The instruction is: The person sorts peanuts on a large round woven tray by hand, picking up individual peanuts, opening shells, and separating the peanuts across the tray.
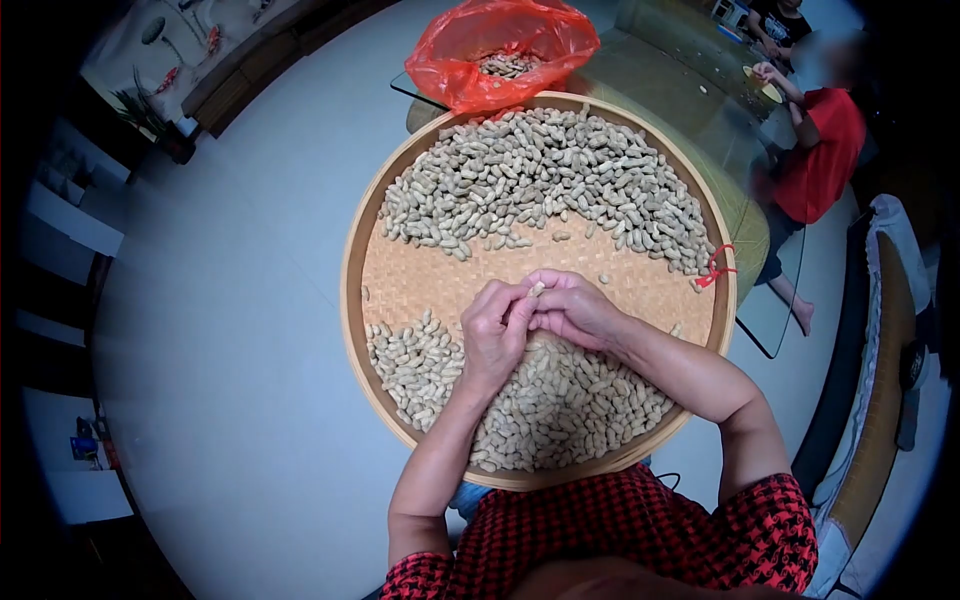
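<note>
A large round woven tray (355,300) holds unshelled peanuts in two heaps. The far heap (550,170) is spread along the back rim, and the near heap (570,410) lies below my hands. Between them shows a strip of woven base with a few loose peanuts. My left hand (495,325) and my right hand (572,308) meet over the middle of the tray, fingers closed. A small pale peanut (537,289) is pinched between both hands at the fingertips. Part of the right fingers is hidden behind the left ones.
Beyond the far rim stands an open red plastic bag (500,50) with peanuts inside, by a glass table (680,80). A red tie (715,268) hangs on the right rim. Two people are at the upper right; a sofa (870,400) is at the right.
</note>
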`<state>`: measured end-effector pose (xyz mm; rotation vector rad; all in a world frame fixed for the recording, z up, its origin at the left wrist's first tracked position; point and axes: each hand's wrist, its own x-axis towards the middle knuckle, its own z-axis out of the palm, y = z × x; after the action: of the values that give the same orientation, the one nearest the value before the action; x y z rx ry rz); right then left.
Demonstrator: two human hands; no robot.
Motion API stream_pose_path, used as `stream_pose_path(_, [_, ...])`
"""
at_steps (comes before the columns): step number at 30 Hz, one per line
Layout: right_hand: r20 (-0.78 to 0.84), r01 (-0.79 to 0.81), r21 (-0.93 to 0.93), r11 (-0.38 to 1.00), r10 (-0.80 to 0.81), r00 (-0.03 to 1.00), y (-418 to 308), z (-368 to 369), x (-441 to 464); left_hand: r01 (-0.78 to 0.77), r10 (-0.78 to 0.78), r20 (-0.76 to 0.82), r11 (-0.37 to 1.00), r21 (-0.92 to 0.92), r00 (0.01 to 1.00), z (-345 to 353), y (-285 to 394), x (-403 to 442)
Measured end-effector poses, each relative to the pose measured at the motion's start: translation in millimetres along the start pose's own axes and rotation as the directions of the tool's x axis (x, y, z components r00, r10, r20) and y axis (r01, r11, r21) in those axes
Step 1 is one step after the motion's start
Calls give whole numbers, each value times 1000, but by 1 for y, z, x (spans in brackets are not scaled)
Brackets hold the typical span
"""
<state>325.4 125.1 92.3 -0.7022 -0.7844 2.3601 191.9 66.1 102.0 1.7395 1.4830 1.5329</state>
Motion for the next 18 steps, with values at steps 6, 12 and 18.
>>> stream_pose_path(6, [32, 0, 15, 1000, 0, 999, 2, -5, 2, -16, 16, 4, 999, 41, 1000, 1, -3, 0])
stream_pose_path(12, [29, -7, 4, 1000, 7, 1000, 1, -3, 1, 23, -21, -42, 999, 46, 999, 1, -2, -1])
stream_pose_path(18, [6, 21, -51, 998, -21, 1000, 6, -8, 4, 22, -17, -37, 992, 126, 999, 1, 2, -1])
